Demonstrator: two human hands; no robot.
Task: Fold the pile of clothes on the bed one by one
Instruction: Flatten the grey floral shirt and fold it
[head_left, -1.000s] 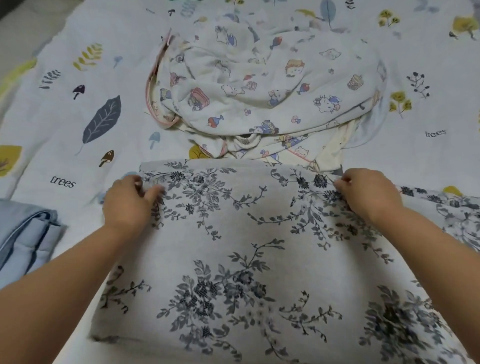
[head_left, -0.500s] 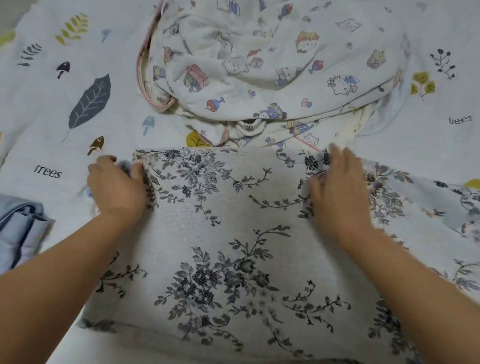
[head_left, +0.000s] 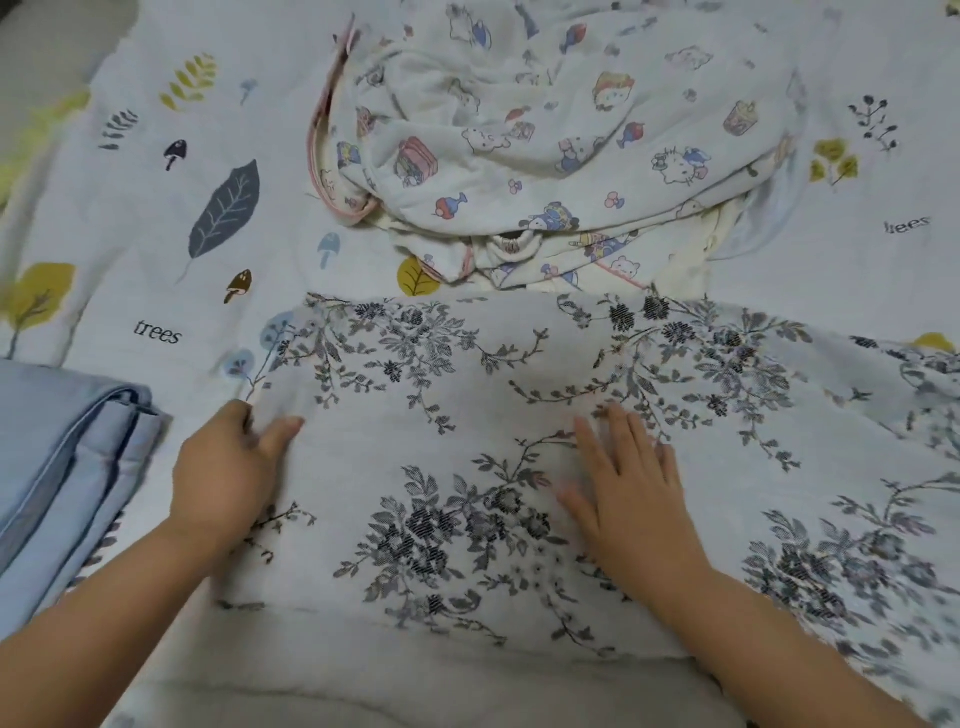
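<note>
A pale grey cloth with a dark floral print lies spread flat on the bed in front of me, its far edge straight. My left hand grips its left edge, thumb on top and fingers curled under. My right hand lies flat on the cloth's middle with fingers spread, holding nothing. Beyond the cloth sits a rumpled pile of white cartoon-print clothes with a pink trim at its left.
A folded light blue garment rests at the left edge, close to my left forearm. The bed sheet is white with leaf, mushroom and "trees" prints. The floral cloth runs on to the right, out of the frame.
Both hands have slid from the cloth's far edge back toward me. The right hand has opened and gone flat on the fabric. The left hand stays on the left edge.
</note>
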